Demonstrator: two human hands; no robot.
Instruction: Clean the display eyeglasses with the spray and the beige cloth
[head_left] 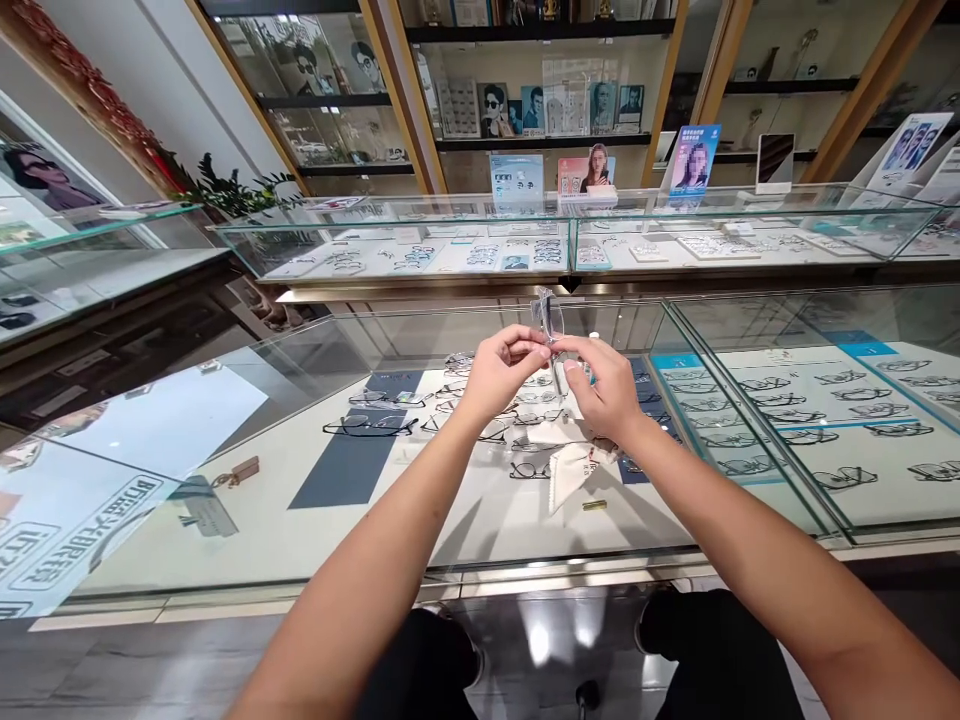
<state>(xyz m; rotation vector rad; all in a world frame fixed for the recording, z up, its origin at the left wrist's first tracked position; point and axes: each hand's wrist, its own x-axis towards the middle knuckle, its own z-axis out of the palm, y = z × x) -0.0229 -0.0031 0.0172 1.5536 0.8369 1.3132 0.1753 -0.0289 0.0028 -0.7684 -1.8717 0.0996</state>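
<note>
Below the fingers, on the near side, a small brass-coloured piece (594, 505) lies at the counter (487, 545); whether it is on the glass or under it, I cannot tell. Just beyond it, under the right wrist, a pale cloth (568, 472) with dark marks hangs or lies in folds; its upper end is hidden behind the right hand.

The left hand (506, 372) and right hand (604, 390) meet over the counter, thumbs and forefingers pinched on a pair of glasses (550, 312). The glasses stand upright and nearly edge-on between the fingertips, with clear lenses rising above them and a thin greyish strip, probably a side arm, running below. They look light, with stiff rims but slender arms that could bend; the lenses are likely smooth and easily smeared, so the bridge or rims seem the safest hold.

Under the glass, more glasses (370, 426) lie left of the fingers. Well past the fingertips stand a display case (571, 245) and shelves (540, 144).
</note>
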